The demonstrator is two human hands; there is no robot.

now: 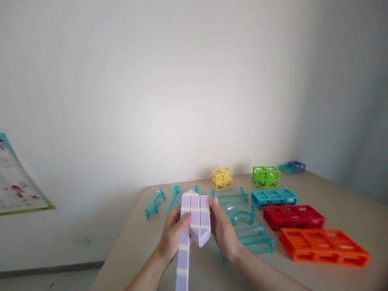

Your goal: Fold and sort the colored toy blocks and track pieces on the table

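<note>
A lilac and white snake puzzle point(195, 216) is held up above the table, in the middle of the view. Its upper part is folded into side-by-side rows, while a long straight tail hangs toward the bottom edge. My left hand point(172, 234) grips it from the left, thumb lying across the front face. On the other side, my right hand point(223, 230) is cupped against the folded part with its thumb pointing up; its other fingers are mostly hidden behind the puzzle.
On the table point(133, 242) lie several clear teal track pieces point(253, 238). To the right are orange point(323, 246), red point(294, 217) and blue frames point(274, 198). Yellow point(222, 178) and green cages point(266, 177) stand near the wall, a dark blue box point(297, 166) in the far corner.
</note>
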